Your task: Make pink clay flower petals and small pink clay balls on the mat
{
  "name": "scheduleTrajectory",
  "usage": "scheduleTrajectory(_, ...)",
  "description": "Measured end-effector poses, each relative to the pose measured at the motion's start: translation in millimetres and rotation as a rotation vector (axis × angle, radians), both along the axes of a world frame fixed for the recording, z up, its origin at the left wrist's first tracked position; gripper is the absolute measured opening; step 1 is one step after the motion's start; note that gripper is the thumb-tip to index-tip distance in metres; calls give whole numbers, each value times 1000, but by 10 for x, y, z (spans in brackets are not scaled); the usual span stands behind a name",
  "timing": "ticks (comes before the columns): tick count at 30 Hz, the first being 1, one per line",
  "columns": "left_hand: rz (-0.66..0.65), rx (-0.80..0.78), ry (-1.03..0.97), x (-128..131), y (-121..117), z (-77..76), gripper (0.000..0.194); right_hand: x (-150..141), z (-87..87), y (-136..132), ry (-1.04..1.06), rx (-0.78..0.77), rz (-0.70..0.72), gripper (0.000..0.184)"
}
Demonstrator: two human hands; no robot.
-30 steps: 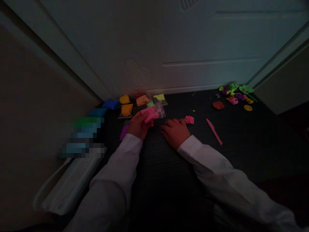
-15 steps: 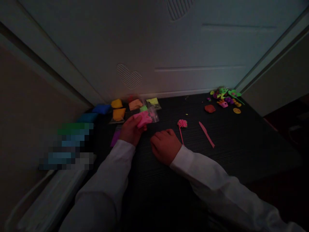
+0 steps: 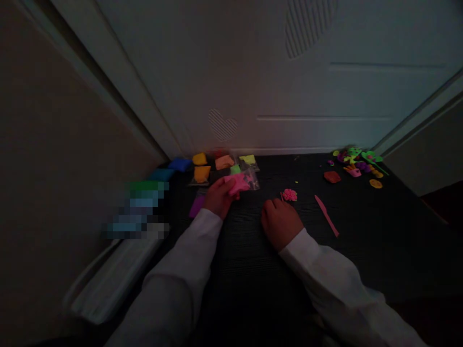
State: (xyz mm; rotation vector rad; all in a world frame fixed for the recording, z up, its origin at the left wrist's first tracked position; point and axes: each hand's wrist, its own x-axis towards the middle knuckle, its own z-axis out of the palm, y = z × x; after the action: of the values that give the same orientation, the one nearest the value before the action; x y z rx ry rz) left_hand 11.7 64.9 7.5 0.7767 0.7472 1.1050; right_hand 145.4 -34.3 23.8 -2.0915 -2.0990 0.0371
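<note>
My left hand [image 3: 219, 195] is closed on a clear plastic bag of pink modelling clay [image 3: 239, 182], whose transparent end sticks out to the right. My right hand [image 3: 282, 222] rests low over the dark tabletop with its fingers curled; what they hold, if anything, is hidden. Just beyond its knuckles lies a pink clay flower [image 3: 290, 194], and the hand covers its stem. Farther right is a pink plastic clay knife [image 3: 327, 216], touched by neither hand. A purple clay packet [image 3: 197, 204] lies beside my left wrist.
Several clay packets, including an orange one [image 3: 201, 174] and a blue one [image 3: 180, 165], line the back left. A red clay lump [image 3: 332, 177] and a pile of colourful clay pieces [image 3: 356, 161] lie at the back right. Behind stands a white panel [image 3: 231, 77].
My right hand has moved right, over the flower's stem. My left hand still holds the pink clay bag. The whole view has shifted, so things appear farther right and lower.
</note>
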Motion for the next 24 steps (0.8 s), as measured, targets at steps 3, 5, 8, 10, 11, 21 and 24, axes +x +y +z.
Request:
scheduleTrajectory(3,4,-7,6,1,-5,-7,18,-1,-35,22,23,3,65,18)
scheduleTrajectory(5,17,-16,7,-4,-3,-18,20,-5,-56,33,31,21,101,17)
scheduleTrajectory(8,20,-13,0,-12,-2,-29,22,-12,-67,43,45,48,135,15)
scheduleTrajectory(10,28,-15,0,-12,-4,-33,23,-21,-66,47,89,62,159,13)
scheduleTrajectory(11,31,-12,2,-10,-6,-35,23,-26,-63,49,131,70,174,12)
scheduleTrajectory(21,63,95,139,-24,24,-124,26,-124,-19,11,607,17,359,9)
scheduleTrajectory(24,67,128,191,-42,41,-151,27,-127,-63,22,615,-11,364,16)
